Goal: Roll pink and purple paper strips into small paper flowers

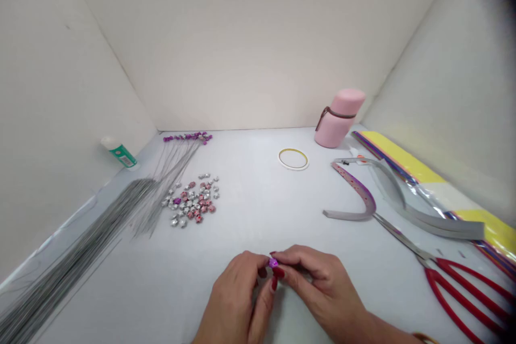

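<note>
Near the front middle of the table, a small purple star-like piece (273, 263) is pinched between both hands. My left hand (244, 294) holds it from the left, with thumb and forefinger closed at its side. From the right, my right hand (322, 286) grips the same piece between red-nailed thumb and forefinger. To the left of the hands lies a loose group of small silver and pink stars (191, 205), with a purple one (177, 201) among them. Purple-tipped wires (187, 137) lie behind that group.
A bundle of grey wires (92, 236) and a glue stick (123, 156) are at left. Behind are a tape roll (293, 167) and a pink bottle (334, 126). Paper strips (443, 226), red-handled scissors (455, 290) and yellow packets (403, 157) lie at right.
</note>
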`<state>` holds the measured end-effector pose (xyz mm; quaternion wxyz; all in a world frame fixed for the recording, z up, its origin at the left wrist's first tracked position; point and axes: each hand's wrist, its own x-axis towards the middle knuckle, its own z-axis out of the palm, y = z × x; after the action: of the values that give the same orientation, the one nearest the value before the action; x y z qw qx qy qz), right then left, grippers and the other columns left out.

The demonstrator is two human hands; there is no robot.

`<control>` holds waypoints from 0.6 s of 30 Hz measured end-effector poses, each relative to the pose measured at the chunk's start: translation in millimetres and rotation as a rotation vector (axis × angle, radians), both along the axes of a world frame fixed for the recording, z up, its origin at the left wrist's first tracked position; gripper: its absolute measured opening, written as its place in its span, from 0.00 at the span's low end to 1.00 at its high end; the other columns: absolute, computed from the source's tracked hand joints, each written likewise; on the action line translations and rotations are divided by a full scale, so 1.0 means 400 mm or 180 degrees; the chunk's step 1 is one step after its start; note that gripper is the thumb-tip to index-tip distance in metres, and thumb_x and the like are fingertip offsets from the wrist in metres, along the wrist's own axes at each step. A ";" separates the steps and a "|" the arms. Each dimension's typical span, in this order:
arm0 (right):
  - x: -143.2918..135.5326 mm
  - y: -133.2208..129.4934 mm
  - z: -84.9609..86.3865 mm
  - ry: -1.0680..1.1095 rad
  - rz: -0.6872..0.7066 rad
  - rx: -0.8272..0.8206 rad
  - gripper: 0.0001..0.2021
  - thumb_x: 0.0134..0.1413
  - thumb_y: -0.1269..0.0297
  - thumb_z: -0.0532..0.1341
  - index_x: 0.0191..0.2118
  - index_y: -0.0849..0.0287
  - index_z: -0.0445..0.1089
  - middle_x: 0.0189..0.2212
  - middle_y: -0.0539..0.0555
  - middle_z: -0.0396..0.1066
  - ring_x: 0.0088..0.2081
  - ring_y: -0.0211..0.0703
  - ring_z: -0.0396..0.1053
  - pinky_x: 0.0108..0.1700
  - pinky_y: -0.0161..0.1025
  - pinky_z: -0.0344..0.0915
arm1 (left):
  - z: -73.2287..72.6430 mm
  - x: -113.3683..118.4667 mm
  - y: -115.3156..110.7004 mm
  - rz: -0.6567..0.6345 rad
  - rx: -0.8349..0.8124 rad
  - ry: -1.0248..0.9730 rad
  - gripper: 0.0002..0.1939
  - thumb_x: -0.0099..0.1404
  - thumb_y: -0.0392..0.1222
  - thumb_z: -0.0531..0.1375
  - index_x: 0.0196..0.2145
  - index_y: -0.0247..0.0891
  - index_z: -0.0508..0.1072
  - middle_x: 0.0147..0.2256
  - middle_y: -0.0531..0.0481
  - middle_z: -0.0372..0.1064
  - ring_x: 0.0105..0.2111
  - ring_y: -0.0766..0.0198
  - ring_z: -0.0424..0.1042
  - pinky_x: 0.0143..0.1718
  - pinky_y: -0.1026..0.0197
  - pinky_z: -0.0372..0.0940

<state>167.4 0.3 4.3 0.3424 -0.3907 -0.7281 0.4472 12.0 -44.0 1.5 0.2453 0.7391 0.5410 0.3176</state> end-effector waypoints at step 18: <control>0.001 0.007 0.007 0.0419 0.0341 -0.0798 0.07 0.51 0.66 0.58 0.30 0.58 0.74 0.25 0.52 0.73 0.29 0.38 0.69 0.32 0.32 0.65 | -0.007 -0.004 0.005 0.0230 -0.0365 -0.0736 0.06 0.60 0.40 0.54 0.29 0.38 0.68 0.23 0.53 0.68 0.23 0.68 0.67 0.25 0.69 0.60</control>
<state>167.9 2.9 7.1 0.3136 -0.3608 -0.6623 0.5769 10.4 -42.2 -1.2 0.3362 0.6624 0.5526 0.3779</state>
